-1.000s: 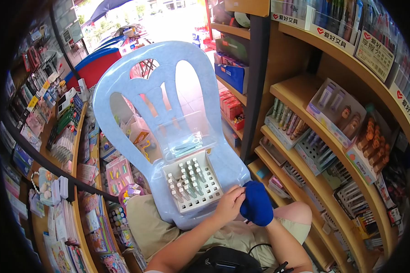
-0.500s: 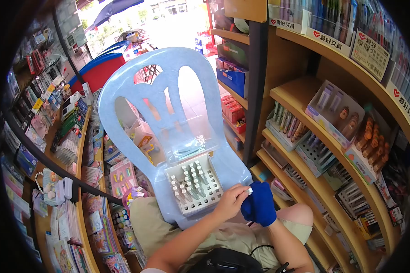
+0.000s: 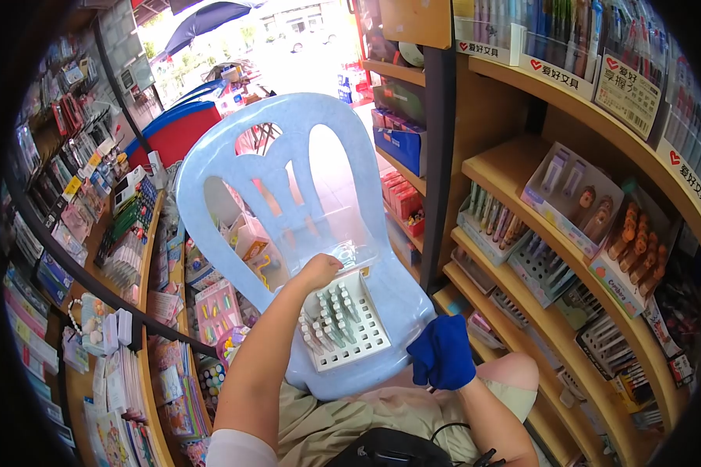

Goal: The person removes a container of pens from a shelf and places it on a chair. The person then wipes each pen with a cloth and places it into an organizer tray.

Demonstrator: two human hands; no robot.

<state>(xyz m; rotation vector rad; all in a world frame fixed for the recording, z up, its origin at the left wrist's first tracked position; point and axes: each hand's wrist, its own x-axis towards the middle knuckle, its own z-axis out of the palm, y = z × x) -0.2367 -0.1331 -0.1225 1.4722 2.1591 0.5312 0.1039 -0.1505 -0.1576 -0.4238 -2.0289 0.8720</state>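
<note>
My left hand [image 3: 319, 272] reaches over the back edge of a white box [image 3: 378, 341] with rows of square holes. Its fingers are closed together beside a clear plastic tray [image 3: 354, 222]; whether they hold something is hidden. Several white-capped, grey-green pens [image 3: 336, 315] stand in the holes on the box's left and middle. My right hand is bunched in a blue cloth [image 3: 442, 350] that hides its fingers, to the right of the box. A small dark tip pokes out below the cloth. Box and tray rest on a light blue plastic chair [image 3: 350, 385].
Wooden shelves on the right hold pen boxes [image 3: 572, 187] and a display of brown figure-topped pens [image 3: 639, 245]. On the left, curved shelves carry booklets [image 3: 117, 389] and small packaged goods. Behind the chair's backrest [image 3: 210, 148] lies a bright doorway.
My left hand has moved from the blue cloth, where it held a small white-ended thing, leftward and up to the box's back edge. My right hand stays with the cloth.
</note>
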